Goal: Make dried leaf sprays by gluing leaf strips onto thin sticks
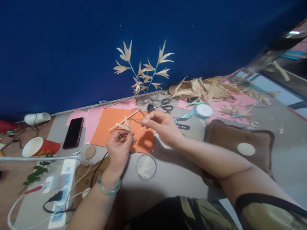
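Note:
My left hand (119, 142) is closed in a pinch on a small cluster of dried straw leaves (124, 126) fixed to a thin wooden stick (120, 123), held above an orange paper sheet (109, 126). My right hand (161, 125) is closed too, its fingertips pinching something thin beside the stick's far end; what it grips is too fine to name. A green bangle (108, 189) circles my left wrist. A small clear dish (146, 167) with straw bits lies below both hands.
A black phone (73, 132), pink paper sheets (92, 119), a red paper cup (40, 147), a power strip (61, 191) with cables sit left. Scissors (165, 105), a ribbon spool (203, 111), dried husks (201, 88), a brown cushion (240, 140) lie right. A straw-leaf branch (144, 70) stands against the blue wall.

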`<state>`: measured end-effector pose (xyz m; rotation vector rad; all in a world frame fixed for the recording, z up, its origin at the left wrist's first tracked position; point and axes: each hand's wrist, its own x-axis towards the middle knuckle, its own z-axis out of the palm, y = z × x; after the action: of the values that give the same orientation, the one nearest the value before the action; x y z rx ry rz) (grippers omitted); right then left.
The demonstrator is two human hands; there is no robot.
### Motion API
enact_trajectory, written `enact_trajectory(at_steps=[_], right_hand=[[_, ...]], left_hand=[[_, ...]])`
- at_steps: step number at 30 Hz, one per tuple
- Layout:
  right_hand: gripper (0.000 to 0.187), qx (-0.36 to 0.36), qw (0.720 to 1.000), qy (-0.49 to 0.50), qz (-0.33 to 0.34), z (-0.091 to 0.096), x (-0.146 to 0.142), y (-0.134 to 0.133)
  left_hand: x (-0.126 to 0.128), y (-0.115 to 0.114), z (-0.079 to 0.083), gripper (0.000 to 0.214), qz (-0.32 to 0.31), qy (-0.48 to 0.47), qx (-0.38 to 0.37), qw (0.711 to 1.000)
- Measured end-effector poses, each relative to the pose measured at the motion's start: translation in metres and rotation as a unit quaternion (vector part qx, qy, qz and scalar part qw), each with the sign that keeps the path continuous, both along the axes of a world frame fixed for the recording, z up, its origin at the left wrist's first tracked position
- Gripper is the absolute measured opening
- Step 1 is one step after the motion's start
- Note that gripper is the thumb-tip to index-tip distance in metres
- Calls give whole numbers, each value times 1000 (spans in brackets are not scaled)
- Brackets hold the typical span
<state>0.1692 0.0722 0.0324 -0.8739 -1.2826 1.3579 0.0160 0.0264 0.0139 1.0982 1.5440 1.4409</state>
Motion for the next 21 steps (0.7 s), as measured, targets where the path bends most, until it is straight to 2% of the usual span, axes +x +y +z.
enact_trajectory(at_steps=[6, 11, 21], right_hand=[[47, 57, 992, -114, 20, -4, -7, -5], [48, 120, 975, -182, 42, -5, -10, -10], [49, 117, 972, -187, 85, -8, -12, -13]], left_hand=[[-2, -1, 0, 14, -8, 0, 6, 1000], [-3, 0, -1, 15, -9, -4, 12, 1000], [-1, 0, 0, 16, 5, 3, 9, 1000]])
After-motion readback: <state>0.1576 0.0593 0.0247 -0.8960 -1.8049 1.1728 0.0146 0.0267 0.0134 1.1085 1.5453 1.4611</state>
